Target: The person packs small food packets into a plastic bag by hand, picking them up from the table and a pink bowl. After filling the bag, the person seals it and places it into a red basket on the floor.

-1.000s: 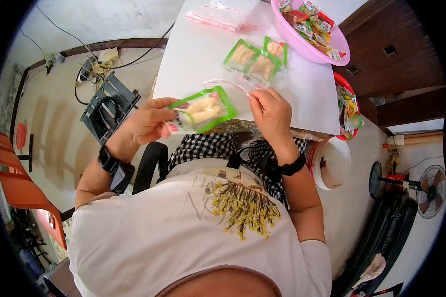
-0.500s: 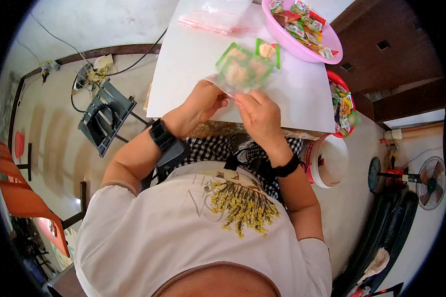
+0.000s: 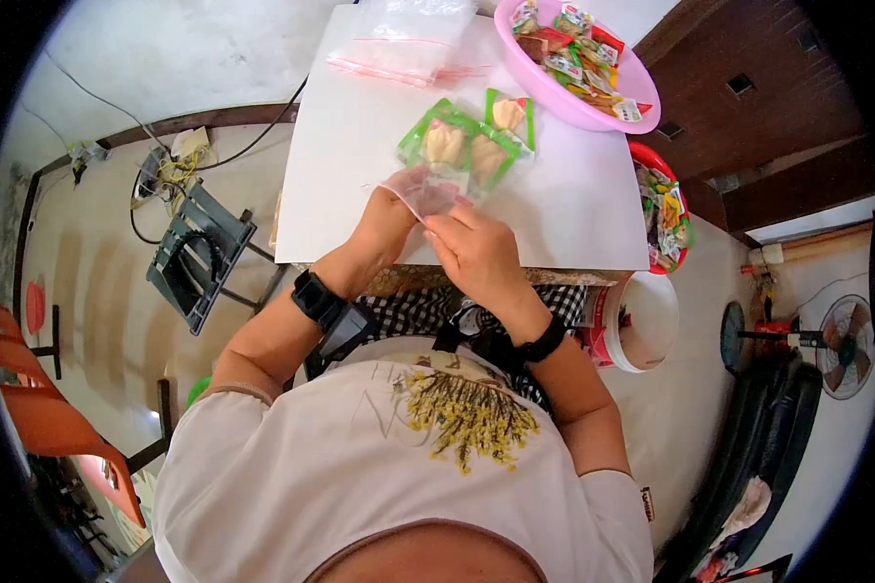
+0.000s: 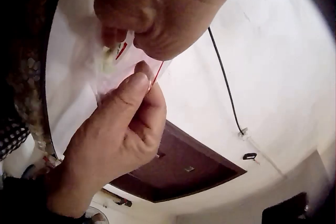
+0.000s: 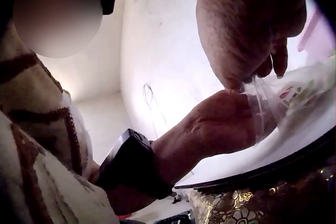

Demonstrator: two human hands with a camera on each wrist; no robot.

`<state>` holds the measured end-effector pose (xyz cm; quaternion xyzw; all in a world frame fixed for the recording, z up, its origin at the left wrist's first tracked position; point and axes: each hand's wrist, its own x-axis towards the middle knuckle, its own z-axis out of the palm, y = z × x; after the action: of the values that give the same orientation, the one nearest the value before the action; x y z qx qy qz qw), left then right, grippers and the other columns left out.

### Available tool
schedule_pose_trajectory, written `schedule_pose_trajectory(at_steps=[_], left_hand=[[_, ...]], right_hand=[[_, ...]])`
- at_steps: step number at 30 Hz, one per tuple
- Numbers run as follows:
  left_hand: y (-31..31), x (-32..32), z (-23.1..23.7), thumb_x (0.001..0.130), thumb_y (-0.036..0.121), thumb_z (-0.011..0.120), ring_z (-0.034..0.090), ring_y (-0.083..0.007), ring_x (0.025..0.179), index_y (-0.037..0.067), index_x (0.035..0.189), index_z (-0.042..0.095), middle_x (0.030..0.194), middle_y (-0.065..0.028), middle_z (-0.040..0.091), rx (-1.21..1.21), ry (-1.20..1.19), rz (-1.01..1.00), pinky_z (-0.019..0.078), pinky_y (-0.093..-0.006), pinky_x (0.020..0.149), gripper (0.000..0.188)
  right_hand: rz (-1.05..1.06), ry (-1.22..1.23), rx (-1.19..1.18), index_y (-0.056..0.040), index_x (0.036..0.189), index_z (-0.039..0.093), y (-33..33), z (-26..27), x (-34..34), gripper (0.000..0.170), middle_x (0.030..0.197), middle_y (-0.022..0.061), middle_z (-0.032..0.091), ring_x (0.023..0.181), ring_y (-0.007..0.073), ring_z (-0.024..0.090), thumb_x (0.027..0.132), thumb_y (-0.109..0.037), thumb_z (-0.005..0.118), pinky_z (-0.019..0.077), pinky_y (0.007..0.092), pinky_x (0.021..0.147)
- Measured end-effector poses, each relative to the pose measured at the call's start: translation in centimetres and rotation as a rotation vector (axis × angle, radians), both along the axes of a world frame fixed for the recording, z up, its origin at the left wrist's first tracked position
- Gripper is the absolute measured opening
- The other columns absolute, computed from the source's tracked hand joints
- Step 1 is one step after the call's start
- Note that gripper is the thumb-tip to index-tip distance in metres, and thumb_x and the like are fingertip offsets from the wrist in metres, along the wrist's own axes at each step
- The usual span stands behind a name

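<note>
My right hand [image 3: 481, 253] pinches the rim of a clear zip bag [image 5: 258, 109] between thumb and fingers, beside the red zip line [image 4: 158, 71]. My left hand [image 3: 384, 223] reaches into the mouth of this bag, its fingertips mostly hidden by the film and the right hand. Just past them, green-edged snack packets [image 3: 444, 146] with pale food lie in the bag on the white table. Another green-edged packet [image 3: 510, 115] lies at the bag's far side. Whether the left fingers still grip a packet, I cannot tell.
A stack of clear bags with red zip lines [image 3: 399, 53] lies at the table's back. A pink basin [image 3: 608, 92] of small wrapped snacks stands at the back right. Beside the table are a red basket [image 3: 685, 233] of packets and a white bucket [image 3: 651, 325].
The left hand, first holding a green-edged packet left of the bag, has moved right and into the bag's mouth with it. The right hand keeps its pinch on the rim.
</note>
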<state>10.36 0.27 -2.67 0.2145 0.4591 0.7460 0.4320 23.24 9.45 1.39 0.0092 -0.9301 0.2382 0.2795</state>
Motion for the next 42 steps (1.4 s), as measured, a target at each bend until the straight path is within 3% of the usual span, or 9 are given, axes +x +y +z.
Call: schedule_pose_trajectory(at_steps=[8,13,16,23,26,29,32,38,42], left_hand=[[1.7,-1.1,1.7,0.090,0.008,0.053,0.060,-0.0171,0.093,-0.002,0.128,0.045,0.106,-0.0098,0.060,0.049,0.195,0.054,0.0516,-0.0292,0.076,0.040],[2.0,-2.8,-1.7,0.090,0.004,0.051,0.058,-0.0181,0.098,-0.003,0.131,0.042,0.118,-0.0139,0.055,-0.052,0.578,0.022,0.0515,-0.0295,0.080,0.042],[-0.8,-2.2,0.1,0.091,0.000,0.050,0.058,-0.0184,0.100,-0.003,0.134,0.039,0.126,-0.0150,0.051,-0.222,0.974,0.048,0.0512,-0.0307,0.083,0.044],[-5.7,-1.9,0.0,0.093,0.002,0.051,0.059,-0.0137,0.091,-0.002,0.128,0.047,0.110,-0.0097,0.059,-0.351,0.692,-0.187,0.0501,-0.0264,0.077,0.035],[-7.2,-1.8,1.1,0.094,0.004,0.051,0.057,-0.0102,0.080,-0.002,0.115,0.057,0.092,-0.0058,0.062,-0.410,0.584,-0.286,0.0489,-0.0239,0.070,0.023],[-8.1,-1.2,1.8,0.095,0.006,0.051,0.055,-0.0077,0.069,-0.001,0.104,0.062,0.081,-0.0027,0.060,-0.371,0.507,-0.285,0.0473,-0.0226,0.062,0.016],[-8.4,-1.2,1.7,0.096,0.008,0.051,0.054,-0.0065,0.063,-0.001,0.101,0.063,0.080,-0.0027,0.060,-0.327,0.600,-0.293,0.0465,-0.0219,0.057,0.015],[-8.7,-1.0,3.7,0.096,0.013,0.052,0.057,-0.0072,0.065,0.000,0.101,0.063,0.087,-0.0058,0.064,-0.200,0.558,-0.251,0.0484,-0.0225,0.059,0.018],[-7.0,-0.4,4.1,0.096,0.013,0.053,0.061,-0.0113,0.074,-0.001,0.117,0.055,0.094,-0.0077,0.065,-0.020,0.558,-0.070,0.0499,-0.0239,0.061,0.025]], right_hand=[[0.053,-0.028,-0.006,-0.0044,0.089,0.064,-0.1,1.1,0.0,0.012,0.072,0.0102,0.055,0.062,0.0298,0.056,0.078,-0.007,0.067,0.0450,0.0377,0.052],[0.091,-0.083,-0.133,-0.0030,0.091,0.065,2.1,1.8,0.1,0.015,0.075,0.0109,0.058,0.064,0.0270,0.058,0.080,-0.014,0.068,0.0466,0.0361,0.056],[-0.160,-0.163,-0.339,-0.0052,0.082,0.063,6.7,1.9,-1.3,0.023,0.078,0.0116,0.058,0.075,0.0319,0.059,0.083,-0.028,0.066,0.0477,0.0408,0.066],[-0.656,-0.301,0.077,0.0019,0.092,0.057,16.3,-3.2,-5.8,0.043,0.088,0.0210,0.063,0.091,0.0365,0.060,0.076,-0.035,0.071,0.0480,0.0455,0.078],[-0.781,-0.442,-0.139,0.0045,0.091,0.057,17.0,-3.2,-7.2,0.043,0.096,0.0236,0.064,0.091,0.0362,0.063,0.075,-0.032,0.072,0.0494,0.0425,0.080],[-0.738,-0.433,-0.295,0.0030,0.109,0.057,19.7,-6.2,-7.4,0.045,0.094,0.0153,0.066,0.082,0.0241,0.064,0.076,-0.024,0.071,0.0508,0.0344,0.072],[-0.590,-0.348,-0.503,0.0005,0.093,0.059,21.2,-7.5,-6.4,0.029,0.094,0.0176,0.068,0.083,0.0325,0.065,0.077,-0.022,0.068,0.0494,0.0383,0.075],[-0.487,0.117,-0.382,-0.0022,0.089,0.056,15.0,-1.4,-1.3,0.009,0.072,0.0039,0.057,0.064,0.0126,0.052,0.088,-0.010,0.060,0.0435,0.0285,0.061],[-0.277,0.345,-0.739,-0.0043,0.095,0.053,9.4,2.1,-0.2,0.006,0.080,-0.0020,0.053,0.069,0.0045,0.044,0.095,-0.010,0.054,0.0399,0.0225,0.061]])
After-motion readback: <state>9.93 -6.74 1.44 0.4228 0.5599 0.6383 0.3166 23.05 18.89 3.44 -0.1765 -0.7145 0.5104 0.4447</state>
